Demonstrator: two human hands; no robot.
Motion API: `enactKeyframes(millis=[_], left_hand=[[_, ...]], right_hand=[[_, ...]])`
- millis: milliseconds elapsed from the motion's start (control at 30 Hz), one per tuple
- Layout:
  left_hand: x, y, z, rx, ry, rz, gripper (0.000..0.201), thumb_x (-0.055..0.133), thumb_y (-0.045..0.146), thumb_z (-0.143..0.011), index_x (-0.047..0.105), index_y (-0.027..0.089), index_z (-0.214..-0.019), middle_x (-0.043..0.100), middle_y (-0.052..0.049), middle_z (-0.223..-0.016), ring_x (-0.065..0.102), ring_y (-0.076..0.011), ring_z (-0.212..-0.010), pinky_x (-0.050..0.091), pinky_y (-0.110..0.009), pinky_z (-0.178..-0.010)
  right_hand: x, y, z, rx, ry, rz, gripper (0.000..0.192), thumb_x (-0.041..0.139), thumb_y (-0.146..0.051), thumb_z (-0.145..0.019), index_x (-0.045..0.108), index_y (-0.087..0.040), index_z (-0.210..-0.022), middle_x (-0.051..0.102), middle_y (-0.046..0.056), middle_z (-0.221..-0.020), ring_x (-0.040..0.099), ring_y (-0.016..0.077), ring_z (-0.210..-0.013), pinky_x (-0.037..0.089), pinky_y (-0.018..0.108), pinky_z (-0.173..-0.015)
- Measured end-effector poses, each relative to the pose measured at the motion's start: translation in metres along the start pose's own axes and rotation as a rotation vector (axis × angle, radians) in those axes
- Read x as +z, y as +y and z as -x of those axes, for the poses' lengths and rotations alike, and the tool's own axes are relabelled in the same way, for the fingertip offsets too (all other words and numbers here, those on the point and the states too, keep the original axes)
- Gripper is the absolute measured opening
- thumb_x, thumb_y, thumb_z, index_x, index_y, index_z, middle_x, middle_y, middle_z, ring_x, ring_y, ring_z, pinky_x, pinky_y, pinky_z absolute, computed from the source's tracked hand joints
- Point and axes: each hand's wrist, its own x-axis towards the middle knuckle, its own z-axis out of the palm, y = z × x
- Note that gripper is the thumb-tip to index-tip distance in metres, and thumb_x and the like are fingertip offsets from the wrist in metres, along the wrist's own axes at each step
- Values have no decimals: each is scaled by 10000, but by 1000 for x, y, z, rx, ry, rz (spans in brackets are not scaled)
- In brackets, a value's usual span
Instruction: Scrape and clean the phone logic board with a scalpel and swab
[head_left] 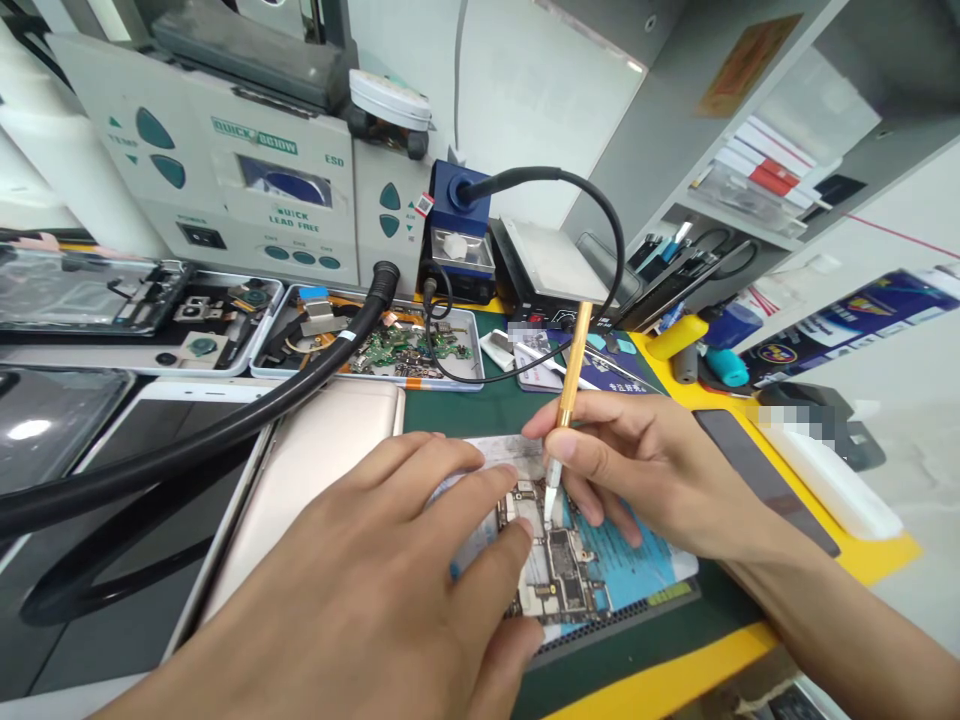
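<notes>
A phone circuit board (559,570) lies on a blue and white pad (645,570) near the front edge of the bench. My left hand (375,590) presses flat on the board's left side, fingers spread over it. My right hand (637,460) grips a gold-handled tool (571,375) like a pen. Its pale tip (551,500) touches the upper part of the board.
A thick black hose (225,425) crosses the left side above gold phone shells (315,470). Trays of parts (390,345) and a rework station (247,190) stand behind. A dark phone (757,480) and a white block (832,480) lie on the yellow strip at right.
</notes>
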Motion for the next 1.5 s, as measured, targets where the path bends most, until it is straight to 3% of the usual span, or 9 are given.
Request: enactKeyframes(millis=[833, 1500], left_hand=[[-3, -1, -2, -2, -15, 16, 191, 549, 290, -1002, 711, 215, -934, 745, -79, -1053, 651, -284, -1025, 562, -453, -884], [-2, -1, -1, -6, -39, 25, 228, 505, 296, -1051, 710, 212, -996, 751, -66, -1143, 646, -307, -1121, 548, -496, -941]], right_hand=[[0, 0, -2, -4, -14, 6, 358, 701, -476, -1010, 734, -143, -1138, 596, -43, -528, 447, 61, -352, 384, 131, -313], [-2, -1, -2, 36, -47, 26, 326, 683, -437, -1028, 728, -159, -1193, 602, -57, -542, 423, 38, -331, 350, 108, -310]])
